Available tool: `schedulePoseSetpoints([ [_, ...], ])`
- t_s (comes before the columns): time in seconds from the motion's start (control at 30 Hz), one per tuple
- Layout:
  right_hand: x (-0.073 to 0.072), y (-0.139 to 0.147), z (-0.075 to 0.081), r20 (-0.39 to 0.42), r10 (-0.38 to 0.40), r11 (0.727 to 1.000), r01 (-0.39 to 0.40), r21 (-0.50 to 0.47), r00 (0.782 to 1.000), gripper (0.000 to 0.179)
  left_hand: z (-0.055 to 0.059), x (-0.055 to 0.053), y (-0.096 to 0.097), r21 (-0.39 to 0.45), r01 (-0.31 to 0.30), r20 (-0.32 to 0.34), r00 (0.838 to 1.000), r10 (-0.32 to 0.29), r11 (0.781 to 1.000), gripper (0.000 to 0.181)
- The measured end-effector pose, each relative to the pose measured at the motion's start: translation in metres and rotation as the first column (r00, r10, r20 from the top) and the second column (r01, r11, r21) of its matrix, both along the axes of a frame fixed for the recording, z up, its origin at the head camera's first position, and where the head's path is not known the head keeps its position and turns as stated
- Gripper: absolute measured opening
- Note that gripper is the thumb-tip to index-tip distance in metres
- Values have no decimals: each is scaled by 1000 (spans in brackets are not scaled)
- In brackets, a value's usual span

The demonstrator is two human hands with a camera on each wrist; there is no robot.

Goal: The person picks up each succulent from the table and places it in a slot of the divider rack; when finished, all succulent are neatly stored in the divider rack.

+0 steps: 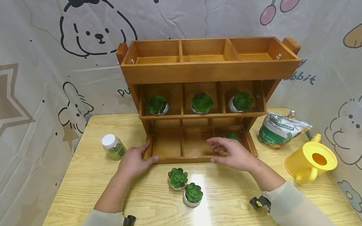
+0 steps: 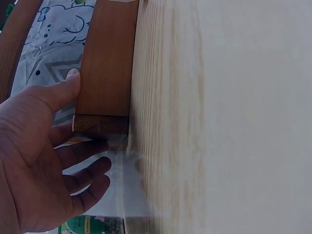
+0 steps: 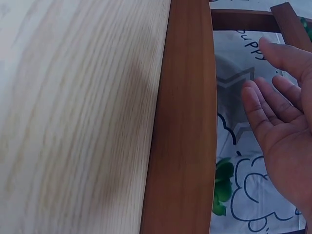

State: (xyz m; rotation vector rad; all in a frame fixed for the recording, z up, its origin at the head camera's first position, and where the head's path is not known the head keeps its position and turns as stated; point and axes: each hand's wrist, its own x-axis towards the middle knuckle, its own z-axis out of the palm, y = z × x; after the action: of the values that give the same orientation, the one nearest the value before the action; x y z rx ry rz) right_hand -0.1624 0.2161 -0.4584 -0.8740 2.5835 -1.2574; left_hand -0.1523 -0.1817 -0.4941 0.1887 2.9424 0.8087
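Note:
My left hand grips the front left corner of a brown wooden tiered shelf, the thumb at the front board and the fingers round its end. Above the bottom tier my right hand hovers with loosely bent fingers and a bare palm. Partly hidden behind that hand, a green potted succulent sits in the bottom right compartment. The middle tier holds three more in white pots: a left plant, a centre plant and a right plant. Two succulents, one farther and one nearer, stand on the table before the shelf.
A white-capped jar stands left of the shelf. To the right lie a green and white bag and a yellow watering can. Patterned cloth hangs behind the light wooden table.

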Motion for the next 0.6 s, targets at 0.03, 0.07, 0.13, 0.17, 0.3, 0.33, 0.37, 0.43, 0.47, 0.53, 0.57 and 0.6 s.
schedulePoseSetpoints([
  [0.03, 1, -1, 0, -4, 7, 1000, -7, -5, 1000, 59, 0, 0, 0, 1, 0, 1, 1000, 0, 1000, 85],
  [0.07, 2, -2, -1, -6, 15, 1000, -15, -8, 1000, 59, 0, 0, 0, 2, 0, 2, 1000, 0, 1000, 85],
  [0.13, 3, -5, -2, 7, 30, 999, -30, -21, 1000, 59, 0, 0, 0, 3, 0, 3, 1000, 0, 1000, 85],
  [0.17, 4, -6, -3, 10, 38, 999, -38, -23, 999, 59, 0, 0, 0, 3, 0, 4, 1000, 0, 1000, 85],
  [0.3, 7, -10, -3, 33, 58, 998, -57, -21, 998, 60, 1, 1, 1, 3, 1, 3, 1000, -1, 1000, 85],
  [0.33, 7, -11, -3, 38, 61, 998, -60, -17, 997, 59, 2, 1, 1, 4, 1, 2, 1000, -1, 1000, 85],
  [0.37, 8, -12, -3, 41, 63, 998, -62, -11, 997, 59, 2, 1, 1, 4, 2, 1, 1000, -2, 1000, 85],
  [0.43, 9, -13, -4, 51, 69, 998, -69, -2, 996, 58, 3, 2, 1, 6, 4, -1, 1000, -4, 1000, 84],
  [0.47, 10, -14, -4, 60, 78, 997, -78, -4, 995, 58, 4, 2, 1, 5, 4, -2, 1000, -4, 1000, 84],
  [0.53, 11, -16, -5, 84, 100, 995, -99, -14, 991, 58, 4, 2, 1, 4, 6, -2, 1000, -6, 1000, 84],
  [0.57, 12, -17, -5, 92, 114, 993, -113, -21, 989, 58, 4, 1, 1, 4, 7, -2, 1000, -7, 1000, 84],
  [0.6, 13, -18, -6, 98, 129, 992, -126, -31, 987, 58, 4, 1, 1, 4, 7, -4, 1000, -7, 1000, 84],
])
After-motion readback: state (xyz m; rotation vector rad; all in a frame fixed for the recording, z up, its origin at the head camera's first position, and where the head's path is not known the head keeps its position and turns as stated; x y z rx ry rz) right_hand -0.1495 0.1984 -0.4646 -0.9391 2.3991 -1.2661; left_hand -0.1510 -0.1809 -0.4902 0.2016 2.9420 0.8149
